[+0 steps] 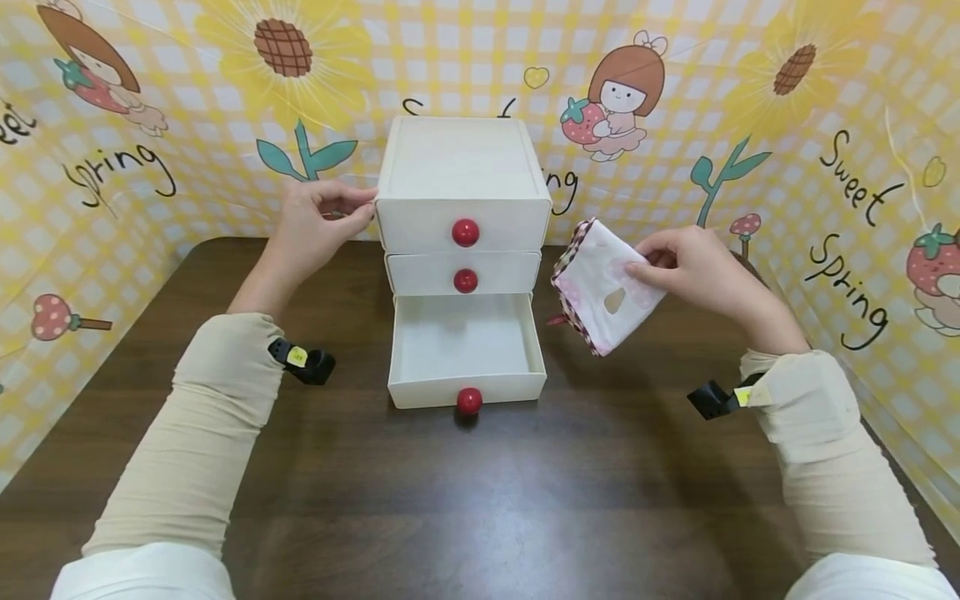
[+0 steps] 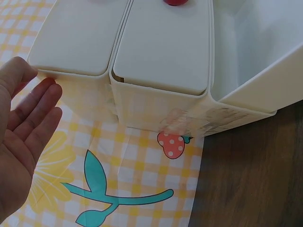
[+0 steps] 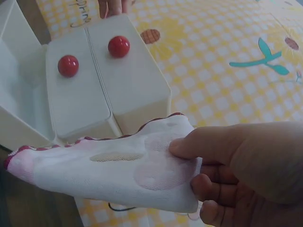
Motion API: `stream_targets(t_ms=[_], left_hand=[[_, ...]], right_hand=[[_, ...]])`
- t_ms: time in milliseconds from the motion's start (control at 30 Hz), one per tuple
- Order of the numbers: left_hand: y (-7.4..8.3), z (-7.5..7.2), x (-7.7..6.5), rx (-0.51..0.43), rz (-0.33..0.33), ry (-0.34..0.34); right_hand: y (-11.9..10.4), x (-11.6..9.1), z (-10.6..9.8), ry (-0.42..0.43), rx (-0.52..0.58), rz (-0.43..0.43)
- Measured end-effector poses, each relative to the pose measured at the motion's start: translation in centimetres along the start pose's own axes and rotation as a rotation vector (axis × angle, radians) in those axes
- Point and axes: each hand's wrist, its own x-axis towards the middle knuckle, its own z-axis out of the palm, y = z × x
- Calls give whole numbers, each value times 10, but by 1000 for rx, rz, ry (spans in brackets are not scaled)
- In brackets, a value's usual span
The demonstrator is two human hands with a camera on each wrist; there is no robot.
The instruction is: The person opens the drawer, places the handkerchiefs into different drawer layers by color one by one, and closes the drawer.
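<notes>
A white cabinet [image 1: 465, 158] with three stacked drawers stands on the table. Its bottom drawer [image 1: 465, 342] is pulled out, with a bare inside and a red knob. The two upper drawers are closed. My left hand [image 1: 318, 225] touches the upper left front corner of the cabinet with thumb and fingertips; in the left wrist view its fingers [image 2: 35, 109] are fairly straight. To the right of the cabinet, my right hand [image 1: 693, 271] pinches a folded white cloth [image 1: 603, 287] with pink patches and a checked edging, held above the table.
Dark wooden table [image 1: 337, 500] extends in front of the cabinet. A yellow checked cloth backdrop [image 1: 465, 58] with flowers and cartoon figures surrounds the back and sides. Red knobs [image 1: 466, 233] stick out from the drawer fronts.
</notes>
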Motion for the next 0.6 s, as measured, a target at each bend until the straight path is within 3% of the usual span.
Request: stream_targets(t_ms=[267, 600], left_hand=[[-4, 0, 1, 17, 8, 10], [0, 1, 0, 20, 11, 14]], right_hand=[[-8, -2, 4, -23, 1, -89], [-20, -3, 14, -43, 29, -101]])
